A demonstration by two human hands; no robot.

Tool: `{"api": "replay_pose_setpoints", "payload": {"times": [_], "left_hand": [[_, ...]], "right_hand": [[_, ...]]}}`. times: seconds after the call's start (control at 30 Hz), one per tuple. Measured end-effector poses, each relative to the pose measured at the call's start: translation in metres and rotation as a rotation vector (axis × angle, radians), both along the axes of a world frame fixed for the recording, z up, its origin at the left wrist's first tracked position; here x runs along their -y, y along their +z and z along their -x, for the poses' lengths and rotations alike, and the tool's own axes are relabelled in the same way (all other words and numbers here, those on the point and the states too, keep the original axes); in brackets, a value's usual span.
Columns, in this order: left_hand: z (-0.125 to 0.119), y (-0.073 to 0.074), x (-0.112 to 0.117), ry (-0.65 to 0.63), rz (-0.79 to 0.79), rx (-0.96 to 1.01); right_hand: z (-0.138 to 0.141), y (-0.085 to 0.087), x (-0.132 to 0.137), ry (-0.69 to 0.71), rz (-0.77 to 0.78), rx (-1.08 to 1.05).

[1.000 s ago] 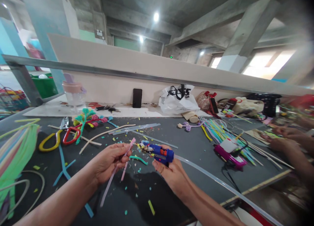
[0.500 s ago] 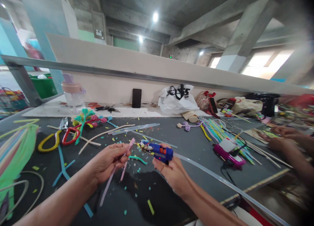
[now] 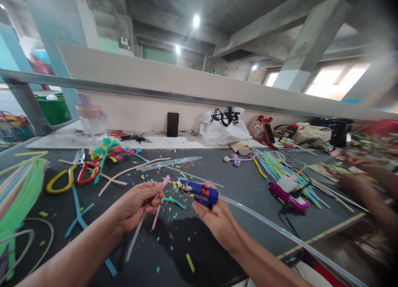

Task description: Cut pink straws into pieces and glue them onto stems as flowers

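Note:
Between the fingers of my left hand (image 3: 141, 206) is a pink pipe cleaner (image 3: 136, 239), its tip bent up above the fingertips and its tail hanging below. My right hand (image 3: 216, 220) is wrapped round a blue hot glue gun (image 3: 203, 192), whose nozzle points left and sits right by the pink tip. I cannot tell if nozzle and tip touch. A long clear glue stick (image 3: 267, 218) runs out of the gun's back to the lower right. Under the hands lies a short teal pipe cleaner (image 3: 174, 201).
Scissors with yellow and red handles (image 3: 73, 173) lie at left, beside a pipe-cleaner flower bunch (image 3: 107, 152). Clear glue sticks (image 3: 169, 164) lie farther back. A magenta glue gun (image 3: 289, 198) rests at right near a pile of pipe cleaners (image 3: 273, 166). Another person's hands (image 3: 357, 175) are at far right.
Both hands hold nearly the same pose, with the glue gun's nozzle still by the pink tip. The whole view has shifted very slightly.

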State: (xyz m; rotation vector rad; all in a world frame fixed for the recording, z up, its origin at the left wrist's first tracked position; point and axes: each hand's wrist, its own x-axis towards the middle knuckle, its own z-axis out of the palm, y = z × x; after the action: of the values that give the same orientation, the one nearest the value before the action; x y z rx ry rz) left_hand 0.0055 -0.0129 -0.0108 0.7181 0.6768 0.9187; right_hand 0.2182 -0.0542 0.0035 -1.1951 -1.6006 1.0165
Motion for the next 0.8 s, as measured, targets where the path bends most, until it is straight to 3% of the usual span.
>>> {"api": "replay_pose_setpoints", "payload": {"times": [0.3,0.63,0.8], "left_hand": [[-0.001,0.004,0.000,0.029,0.030,-0.014],[0.003,0.006,-0.001,0.007,0.028,0.060],[0.011,0.006,-0.007,0.024,0.031,0.144]], "right_hand": [[-0.004,-0.005,-0.004,0.019,-0.051,0.061],[-0.020,-0.009,-0.008,0.037,-0.506,0.576],[-0.023,-0.010,-0.013,-0.049,-0.609,0.710]]}}
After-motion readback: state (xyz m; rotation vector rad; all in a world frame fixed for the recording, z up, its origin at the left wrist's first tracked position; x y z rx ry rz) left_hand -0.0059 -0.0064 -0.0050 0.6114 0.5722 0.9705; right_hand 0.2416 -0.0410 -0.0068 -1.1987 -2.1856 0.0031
